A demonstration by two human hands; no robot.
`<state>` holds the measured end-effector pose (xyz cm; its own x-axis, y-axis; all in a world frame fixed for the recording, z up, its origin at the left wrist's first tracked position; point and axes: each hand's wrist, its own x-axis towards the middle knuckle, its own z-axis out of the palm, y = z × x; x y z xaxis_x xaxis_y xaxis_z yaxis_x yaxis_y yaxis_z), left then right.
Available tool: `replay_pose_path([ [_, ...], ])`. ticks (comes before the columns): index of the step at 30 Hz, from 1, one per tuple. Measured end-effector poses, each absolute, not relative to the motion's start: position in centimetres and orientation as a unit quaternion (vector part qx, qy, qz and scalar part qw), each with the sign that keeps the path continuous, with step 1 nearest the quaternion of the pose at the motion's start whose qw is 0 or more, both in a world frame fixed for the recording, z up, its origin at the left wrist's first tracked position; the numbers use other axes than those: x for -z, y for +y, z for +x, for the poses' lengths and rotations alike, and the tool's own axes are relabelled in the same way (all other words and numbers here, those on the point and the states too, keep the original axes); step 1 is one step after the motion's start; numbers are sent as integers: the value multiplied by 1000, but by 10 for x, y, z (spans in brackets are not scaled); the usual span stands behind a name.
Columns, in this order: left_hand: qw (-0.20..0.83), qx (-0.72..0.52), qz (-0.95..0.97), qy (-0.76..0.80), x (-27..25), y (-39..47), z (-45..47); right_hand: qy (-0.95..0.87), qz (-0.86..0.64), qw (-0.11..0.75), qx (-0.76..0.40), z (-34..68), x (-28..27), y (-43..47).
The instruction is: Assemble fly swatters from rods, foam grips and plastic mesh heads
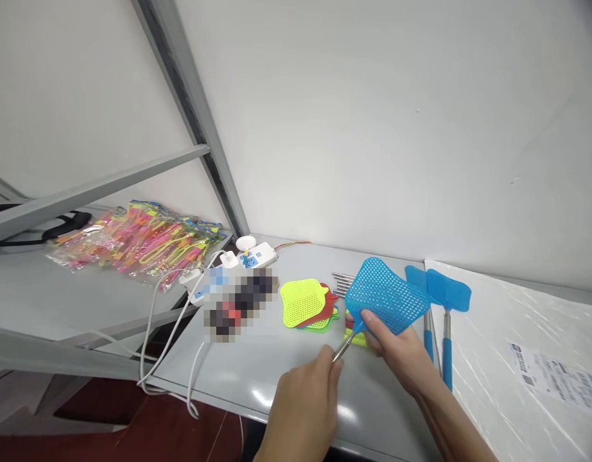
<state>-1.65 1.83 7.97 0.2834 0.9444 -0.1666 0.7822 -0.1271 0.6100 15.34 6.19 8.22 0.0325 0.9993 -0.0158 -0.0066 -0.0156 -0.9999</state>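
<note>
Holding the blue fly swatter head [386, 296] at its neck, the right hand [396, 350] pinches with thumb and fingers closed on it, while the left hand [308, 398] grips the lower end of the metal rod [344, 346] in closed fingers. The swatter sits just above the grey table [257, 366], at about 1 o'clock from the left hand. To do this well, I judge the rod should stay in line with the socket, with both grips firm and no twisting. A stack of loose heads [308, 303] lies at 10 o'clock from the right hand, and finished blue swatters [442, 301] at 2 o'clock. The joint is covered by fingers, and one patch beside the power strip [254, 256] is blurred.
</note>
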Motion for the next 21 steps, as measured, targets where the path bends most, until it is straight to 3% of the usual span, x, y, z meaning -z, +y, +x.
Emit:
replay_pose_path([
  [3, 305, -135, 741, 584, -82, 20, -14, -479, -496, 472, -549, 158, -85, 62],
  [6, 364, -180, 727, 554, -89, 24, -14, -459, -475, 471, -585, 166, -85, 57],
  [14, 778, -250, 458, 350, -75, 29, 4, -470, -439, 458, -613, 167, -73, 35],
  [21, 713, -429, 424, 358, -63, 39, 41, -544, -562, 479, -399, 174, -79, 39],
])
